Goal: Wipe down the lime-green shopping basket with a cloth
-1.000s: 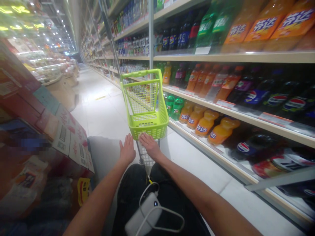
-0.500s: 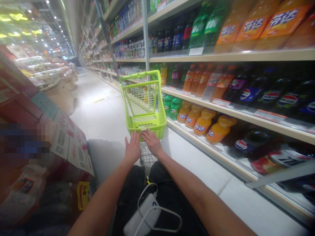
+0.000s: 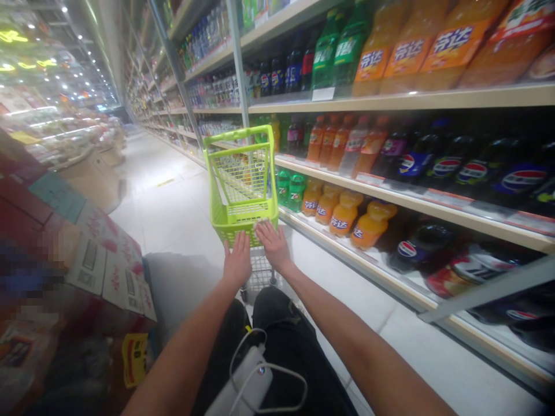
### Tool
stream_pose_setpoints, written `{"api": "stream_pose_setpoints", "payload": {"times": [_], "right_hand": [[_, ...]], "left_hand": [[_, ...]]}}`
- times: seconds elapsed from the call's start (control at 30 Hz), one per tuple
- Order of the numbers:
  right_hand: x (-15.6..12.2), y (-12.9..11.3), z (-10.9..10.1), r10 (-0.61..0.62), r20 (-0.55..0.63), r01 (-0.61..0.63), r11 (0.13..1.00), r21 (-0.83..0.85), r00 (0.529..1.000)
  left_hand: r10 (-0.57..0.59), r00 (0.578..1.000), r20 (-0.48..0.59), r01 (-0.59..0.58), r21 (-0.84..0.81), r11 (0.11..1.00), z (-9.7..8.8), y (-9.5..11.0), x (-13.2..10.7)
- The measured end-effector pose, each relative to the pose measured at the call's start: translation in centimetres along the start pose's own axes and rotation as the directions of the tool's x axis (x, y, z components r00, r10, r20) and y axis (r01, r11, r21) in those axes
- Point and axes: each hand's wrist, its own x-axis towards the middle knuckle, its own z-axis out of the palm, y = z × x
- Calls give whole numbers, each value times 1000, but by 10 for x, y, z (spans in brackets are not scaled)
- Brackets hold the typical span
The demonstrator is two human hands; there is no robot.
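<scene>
My hands reach forward to a small lime-green shopping cart (image 3: 243,228) with a wire-mesh basket and a raised handle. My right hand (image 3: 272,245) lies flat, fingers spread, on the basket's lower front edge. My left hand (image 3: 237,260) sits just beside it, fingers spread and upright, with its tips at the basket's underside. Neither hand curls around anything. The cart's metal lower frame (image 3: 260,271) shows below the basket. A white power bank (image 3: 245,387) with a looped cable rests against my black trousers (image 3: 281,323).
To the right, long shelves (image 3: 390,101) hold Fanta, Pepsi and 7-Up bottles (image 3: 358,222). Cardboard cartons (image 3: 106,271) stand stacked along the left. A white tiled aisle floor (image 3: 160,196) runs ahead between them toward distant displays.
The cart, shelves and aisle have shifted left in view. My left hand has moved up closer to the basket, and my hands now sit nearer each other.
</scene>
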Motion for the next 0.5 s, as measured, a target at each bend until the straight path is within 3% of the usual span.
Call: {"api": "stream_pose_setpoints", "payload": {"times": [0.17,0.27,0.37,0.5], "right_hand": [[-28,11,19,-6,127,5,1000,7,992],[-43,14,16,-23,180,20,1000,19,983],[-37,17,-1,12,130,-12,1000,-3,991],[-8,23,-19,66,-2,-66,997,-40,998]], "left_hand": [[49,998,28,-49,8,999,-4,9,8],[78,996,36,-78,14,997,3,11,7],[87,996,14,-87,19,996,8,12,8],[65,998,-21,-64,16,998,7,14,14]]}}
